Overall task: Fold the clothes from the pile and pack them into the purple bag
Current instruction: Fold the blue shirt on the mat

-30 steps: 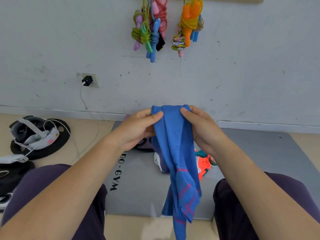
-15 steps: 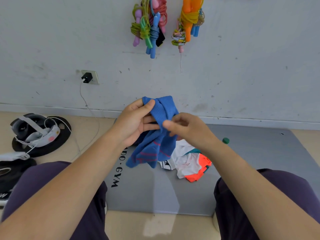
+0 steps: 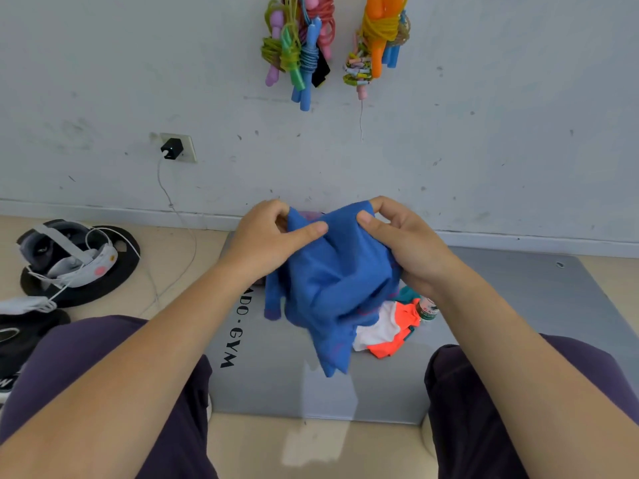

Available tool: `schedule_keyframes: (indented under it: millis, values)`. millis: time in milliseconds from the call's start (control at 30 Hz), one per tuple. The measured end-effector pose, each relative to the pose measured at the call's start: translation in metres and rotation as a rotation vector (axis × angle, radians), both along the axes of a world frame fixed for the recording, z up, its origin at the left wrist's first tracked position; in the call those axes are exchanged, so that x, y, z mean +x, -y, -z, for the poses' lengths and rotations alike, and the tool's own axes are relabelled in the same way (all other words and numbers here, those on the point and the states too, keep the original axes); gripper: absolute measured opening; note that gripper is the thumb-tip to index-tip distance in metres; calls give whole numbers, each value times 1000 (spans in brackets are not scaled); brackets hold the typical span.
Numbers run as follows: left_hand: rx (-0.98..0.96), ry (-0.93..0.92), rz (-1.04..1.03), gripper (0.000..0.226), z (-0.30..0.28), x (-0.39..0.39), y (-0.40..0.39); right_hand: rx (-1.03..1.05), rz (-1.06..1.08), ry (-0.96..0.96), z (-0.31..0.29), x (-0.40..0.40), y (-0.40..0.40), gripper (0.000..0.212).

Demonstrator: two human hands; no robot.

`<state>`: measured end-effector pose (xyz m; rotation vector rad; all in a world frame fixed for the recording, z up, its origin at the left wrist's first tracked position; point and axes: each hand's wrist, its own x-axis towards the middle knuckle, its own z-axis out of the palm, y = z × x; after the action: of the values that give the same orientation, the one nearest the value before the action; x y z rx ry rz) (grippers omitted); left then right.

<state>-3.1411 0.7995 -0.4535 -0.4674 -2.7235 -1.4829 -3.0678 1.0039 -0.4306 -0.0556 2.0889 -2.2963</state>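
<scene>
while both hands pinch its top edge, left hand (image 3: 273, 236) and right hand (image 3: 401, 236), the blue garment (image 3: 332, 288) hangs bunched above the mat (image 3: 501, 323), over the pile (image 3: 387, 330).

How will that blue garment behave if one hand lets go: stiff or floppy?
Likely floppy: the blue garment sags in soft folds between the left hand and right hand, its lower end hanging free. Probably light, since fingertip pinches at its top edge hold it up. Released on one side, it would probably swing and droop over the mat.
</scene>
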Motion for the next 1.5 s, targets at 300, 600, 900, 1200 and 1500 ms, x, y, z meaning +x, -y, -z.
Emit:
schedule_keyframes:
  millis: [300,600,900,1200,1500]
  values:
    - [181,322,494,31,-4,22,-17,83,-187,47,0,6,3,17]
    - [533,223,62,62,-21,2,6,218,-103,142,1,2,-28,11]
    - [254,364,364,23,-20,5,9,208,39,28,0,2,-26,13]
    - [101,507,624,23,-8,30,-13,148,-180,112,14,2,2,19]
    - [350,365,238,20,-13,2,7,45,-144,178,3,-2,-26,35]
